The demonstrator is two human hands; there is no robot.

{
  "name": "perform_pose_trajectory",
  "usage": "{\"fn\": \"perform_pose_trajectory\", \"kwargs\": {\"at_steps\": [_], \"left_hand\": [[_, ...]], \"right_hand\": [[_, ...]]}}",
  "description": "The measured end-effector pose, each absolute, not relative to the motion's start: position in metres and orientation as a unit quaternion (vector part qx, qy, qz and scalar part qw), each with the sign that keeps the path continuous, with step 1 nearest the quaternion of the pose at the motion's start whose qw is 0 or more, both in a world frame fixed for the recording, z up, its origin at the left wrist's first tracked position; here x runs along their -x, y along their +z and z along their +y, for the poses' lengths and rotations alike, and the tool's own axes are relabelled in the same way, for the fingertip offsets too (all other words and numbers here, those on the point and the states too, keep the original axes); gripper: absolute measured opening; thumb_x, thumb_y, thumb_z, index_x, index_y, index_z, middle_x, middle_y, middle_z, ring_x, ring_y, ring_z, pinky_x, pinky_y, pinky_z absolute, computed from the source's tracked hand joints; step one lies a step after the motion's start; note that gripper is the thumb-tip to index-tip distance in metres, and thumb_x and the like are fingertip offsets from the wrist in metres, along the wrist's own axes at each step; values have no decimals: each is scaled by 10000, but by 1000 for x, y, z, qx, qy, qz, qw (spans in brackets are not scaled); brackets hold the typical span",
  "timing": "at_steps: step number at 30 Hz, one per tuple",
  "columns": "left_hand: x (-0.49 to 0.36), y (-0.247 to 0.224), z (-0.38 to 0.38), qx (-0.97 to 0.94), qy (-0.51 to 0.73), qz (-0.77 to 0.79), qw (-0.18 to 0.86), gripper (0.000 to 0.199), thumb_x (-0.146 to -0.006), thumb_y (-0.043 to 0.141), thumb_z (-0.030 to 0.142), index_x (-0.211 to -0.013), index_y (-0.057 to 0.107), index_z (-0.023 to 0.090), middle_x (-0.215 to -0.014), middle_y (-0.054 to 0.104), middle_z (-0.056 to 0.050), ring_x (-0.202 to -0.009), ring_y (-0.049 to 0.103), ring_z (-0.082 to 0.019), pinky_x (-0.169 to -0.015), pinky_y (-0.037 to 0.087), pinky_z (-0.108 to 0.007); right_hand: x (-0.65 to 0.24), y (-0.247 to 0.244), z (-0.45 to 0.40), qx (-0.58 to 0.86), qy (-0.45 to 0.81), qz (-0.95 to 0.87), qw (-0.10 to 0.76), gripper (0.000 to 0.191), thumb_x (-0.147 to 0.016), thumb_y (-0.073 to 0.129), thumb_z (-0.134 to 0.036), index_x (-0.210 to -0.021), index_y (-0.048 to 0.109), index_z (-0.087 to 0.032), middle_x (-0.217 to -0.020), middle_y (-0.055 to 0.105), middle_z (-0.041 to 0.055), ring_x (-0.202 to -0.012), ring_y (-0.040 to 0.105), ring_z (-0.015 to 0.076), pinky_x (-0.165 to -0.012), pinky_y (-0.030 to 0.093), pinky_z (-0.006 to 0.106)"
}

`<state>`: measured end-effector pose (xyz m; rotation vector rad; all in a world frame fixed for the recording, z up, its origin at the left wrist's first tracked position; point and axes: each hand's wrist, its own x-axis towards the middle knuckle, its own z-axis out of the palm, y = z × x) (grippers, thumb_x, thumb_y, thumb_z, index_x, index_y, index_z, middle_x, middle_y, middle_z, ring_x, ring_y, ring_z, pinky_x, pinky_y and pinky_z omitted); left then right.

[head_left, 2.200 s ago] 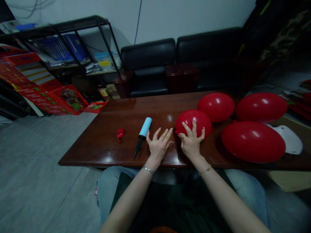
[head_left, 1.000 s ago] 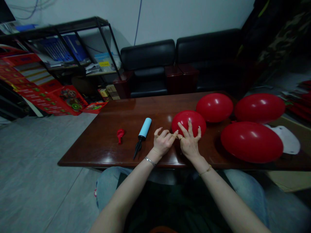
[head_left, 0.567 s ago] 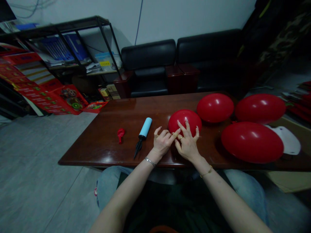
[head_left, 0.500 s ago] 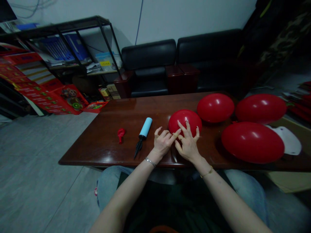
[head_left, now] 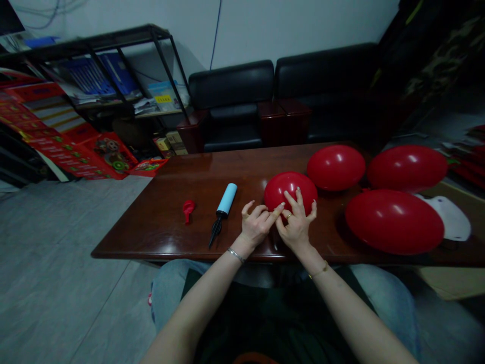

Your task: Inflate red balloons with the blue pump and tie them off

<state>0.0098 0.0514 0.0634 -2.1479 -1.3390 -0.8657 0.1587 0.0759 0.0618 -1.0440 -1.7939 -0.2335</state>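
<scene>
An inflated red balloon (head_left: pixel 282 183) is at the near middle of the table, its neck end toward me. My right hand (head_left: pixel 296 226) is on its near side, with several fingers resting over the surface and the thumb bent in near the neck. My left hand (head_left: pixel 256 225) is closed at the neck, its index finger reaching across to the right hand's fingers. The neck itself is hidden by my fingers. Left of my hands lies a balloon hand pump (head_left: pixel 227 200) with a light blue barrel and black nozzle end. Further left is a limp red balloon (head_left: pixel 188 208).
Three more inflated red balloons (head_left: pixel 335 168) sit on the right of the brown wooden table (head_left: pixel 151 222), beside a white object (head_left: pixel 452 220). Black sofas (head_left: pixel 233 88) stand behind the table. A metal shelf (head_left: pixel 125 98) with files and red boxes (head_left: pixel 76 156) are at the left.
Both hands and the balloon between them have shifted slightly to the right. My right hand has turned a little at the balloon. The pump and other balloons stay in place.
</scene>
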Motion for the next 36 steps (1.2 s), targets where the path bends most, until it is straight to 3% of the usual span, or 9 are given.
{"fn": "perform_pose_trajectory", "kwargs": {"at_steps": [10, 17, 21, 24, 27, 31, 36], "left_hand": [[-10, 68, 50, 769, -378, -446, 259, 394, -994, 495, 183, -1361, 615, 266, -725, 737, 44, -931, 698, -133, -1158, 183, -396], [-9, 67, 48, 772, -386, -436, 256, 327, -988, 510, 166, -1252, 675, 264, -741, 747, 46, -915, 703, -128, -1127, 209, -380], [-8, 67, 49, 774, -393, -426, 254, 299, -982, 524, 168, -1205, 693, 274, -769, 757, 51, -905, 703, -119, -1117, 218, -373], [-8, 66, 51, 776, -396, -430, 236, 270, -973, 546, 192, -1182, 696, 274, -783, 761, 49, -892, 702, -120, -1106, 237, -381], [-9, 63, 53, 786, -391, -427, 217, 187, -960, 547, 197, -990, 721, 259, -782, 761, 42, -890, 698, -130, -1098, 257, -404], [-14, 60, 53, 796, -404, -394, 218, 187, -918, 538, 145, -825, 676, 231, -755, 756, 33, -896, 690, -153, -1085, 264, -432], [-21, 67, 50, 777, -429, -376, 268, 246, -929, 514, 141, -713, 612, 207, -642, 704, 42, -814, 674, -134, -1074, 291, -410]], "right_hand": [[-164, 64, 75, 411, -88, -733, 535, 76, -848, 619, -211, -894, 679, -205, -1380, 642, 122, -1402, 498, 316, -1196, 198, 629], [-166, 71, 74, 403, -91, -728, 547, 131, -788, 578, -115, -722, 640, -210, -1240, 708, 77, -1287, 600, 253, -1211, 225, 567], [-167, 83, 72, 420, -6, -715, 558, 188, -780, 591, -133, -640, 666, -234, -1143, 736, 41, -1298, 560, 273, -1187, 235, 620], [-169, 92, 68, 421, 69, -717, 551, 204, -792, 617, -181, -641, 719, -272, -1228, 716, 14, -1381, 470, 301, -1180, 188, 684], [-171, 96, 62, 409, 121, -738, 523, 190, -825, 629, -238, -751, 780, -327, -1408, 623, -19, -1500, 314, 328, -1180, 86, 742], [-170, 97, 56, 387, 145, -773, 481, 298, -868, 592, -235, -1039, 777, -395, -1629, 355, -64, -1575, 49, 348, -1167, -17, 769], [-170, 99, 55, 378, 65, -786, 484, 481, -879, 519, -169, -1263, 672, -416, -1696, 70, -123, -1575, -14, 342, -1215, 16, 696]]}}
